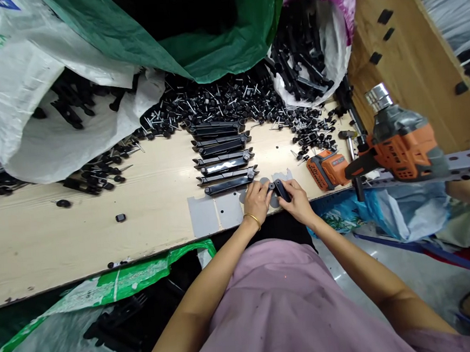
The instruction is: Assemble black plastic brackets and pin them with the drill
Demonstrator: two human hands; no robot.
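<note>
My left hand (256, 200) and my right hand (297, 199) meet at the near edge of the wooden table (152, 215). Together they pinch a small black plastic part (280, 188), fingers closed on it from both sides. A gold bracelet sits on my left wrist. Just beyond the hands lies a column of several long black plastic pieces (223, 158), stacked one behind another. A grey patch (215, 213) is stuck on the table under and left of the hands.
A heap of small black pins (229, 100) covers the far table. Sacks (50, 104) of black parts stand left and far right (311, 56). An orange cordless drill (395, 141) hangs at right, an orange battery (327, 170) beside it. A green sack (208, 42) stands behind.
</note>
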